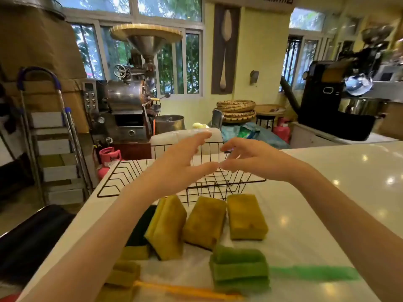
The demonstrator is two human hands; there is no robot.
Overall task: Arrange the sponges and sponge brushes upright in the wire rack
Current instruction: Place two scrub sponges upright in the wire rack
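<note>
A black wire rack [122, 171] stands empty on the white counter's far edge. Both hands hover over it with fingers spread and nothing in them: my left hand [181, 162] above its middle, my right hand [248, 158] just to the right, thumbs nearly touching. In front of the rack lie several yellow sponges with dark scrub sides, among them one [166, 227] propped on edge, one [205, 221] lying flat and one [246, 216] at the right. Nearer me lie a green sponge brush [239, 271] with a green handle and a yellow sponge brush [124, 273] with an orange handle.
The white counter [327, 192] stretches off to the right. Beyond its far edge are a coffee roaster [128, 99], a pink gas cylinder [108, 155], a stepladder [52, 136] and stacked woven trays [236, 110]. A black surface [32, 236] lies to the left below the counter.
</note>
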